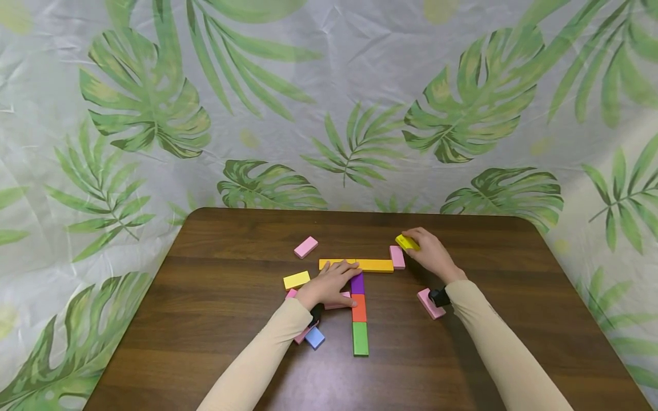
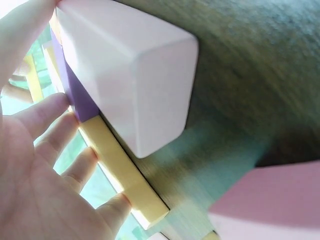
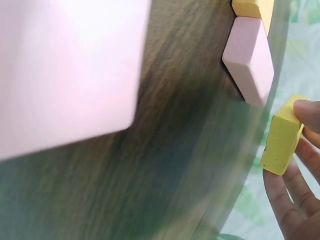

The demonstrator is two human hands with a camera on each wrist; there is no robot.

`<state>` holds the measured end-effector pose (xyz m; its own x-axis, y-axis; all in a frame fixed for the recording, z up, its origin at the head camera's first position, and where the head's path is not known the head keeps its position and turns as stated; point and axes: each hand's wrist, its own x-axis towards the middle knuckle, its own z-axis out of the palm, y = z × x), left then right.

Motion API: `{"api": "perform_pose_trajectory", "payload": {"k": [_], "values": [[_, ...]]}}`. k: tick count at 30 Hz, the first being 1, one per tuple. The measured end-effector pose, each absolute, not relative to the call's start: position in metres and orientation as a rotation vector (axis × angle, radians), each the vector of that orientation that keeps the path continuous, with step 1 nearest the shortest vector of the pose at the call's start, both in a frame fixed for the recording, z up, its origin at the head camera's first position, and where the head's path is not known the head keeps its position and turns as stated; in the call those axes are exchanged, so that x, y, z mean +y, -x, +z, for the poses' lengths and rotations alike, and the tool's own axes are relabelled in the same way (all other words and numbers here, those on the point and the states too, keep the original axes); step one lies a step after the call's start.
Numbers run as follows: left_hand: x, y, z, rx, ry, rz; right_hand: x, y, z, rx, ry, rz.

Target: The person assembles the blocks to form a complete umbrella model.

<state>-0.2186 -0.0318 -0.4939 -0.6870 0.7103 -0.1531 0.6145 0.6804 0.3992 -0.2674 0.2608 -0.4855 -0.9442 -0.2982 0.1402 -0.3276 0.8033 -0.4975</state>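
Note:
My right hand [image 1: 433,256] pinches a yellow block [image 1: 408,242] between thumb and fingers, at the far right of a row of blocks. Just left of it lies a pink block [image 1: 397,257], end on to the orange-yellow blocks [image 1: 375,265]. With fingers outstretched, my left hand [image 1: 329,284] rests over the left part of that row, its fingertips touching the blocks. A purple block [image 1: 357,283], an orange-red block [image 1: 358,308] and a green block [image 1: 360,339] run down from the row in a line. Partly beneath my left hand is another pink block [image 2: 125,65].
Loose blocks lie around: a pink block [image 1: 305,247] at the back, a pale yellow block [image 1: 296,280] and a blue block [image 1: 315,338] on the left, a pink block [image 1: 429,304] near my right wrist. All rest on the brown table [image 1: 205,342], before a leaf-patterned cloth [image 1: 370,68].

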Motion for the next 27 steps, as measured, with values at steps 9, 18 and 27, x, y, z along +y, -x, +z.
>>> {"api": "perform_pose_trajectory", "payload": {"k": [9, 18, 27], "values": [[-0.032, 0.220, -0.495, 2.600, -1.038, 0.457, 0.248, 0.280, -0.487, -2.948, -0.470, 0.851], [-0.032, 0.219, -0.494, 2.601, -1.049, 0.454, 0.240, 0.290, -0.493, -2.907, -0.424, 0.905], [-0.031, 0.219, -0.495, 2.604, -1.047, 0.454, 0.233, 0.293, -0.498, -2.893, -0.343, 0.964]]}}
